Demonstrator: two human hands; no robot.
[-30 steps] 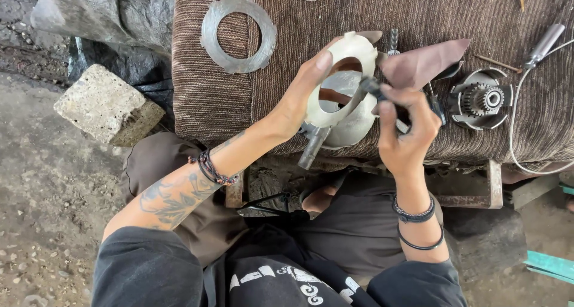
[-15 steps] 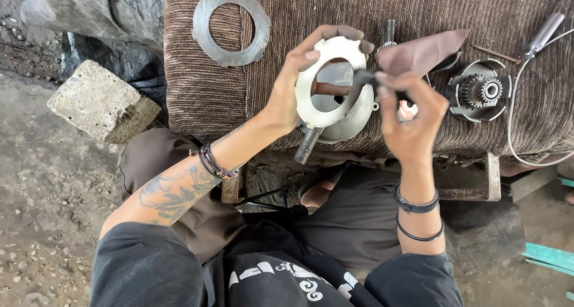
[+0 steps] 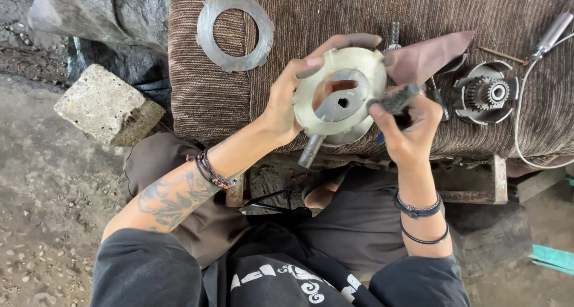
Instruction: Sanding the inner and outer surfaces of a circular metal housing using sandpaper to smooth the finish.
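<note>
Above my lap, at the near edge of the brown corduroy bench (image 3: 203, 104), my left hand (image 3: 287, 104) grips the round metal plate (image 3: 359, 65) by its rim, tilted toward me. My right hand (image 3: 409, 124) is closed around a small dark tool (image 3: 399, 99) touching the plate's right edge. A flat steel ring (image 3: 236, 32) lies to the left, a geared hub (image 3: 485, 93) to the right.

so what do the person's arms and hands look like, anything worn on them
Both hands are bare, with no gloves. The left hand leads to a forearm with a dark tattoo and a cluster of beaded and corded bracelets at the wrist. The right hand has two thin dark bands on its wrist. Dark sleeves are pushed up to the elbows.
</note>
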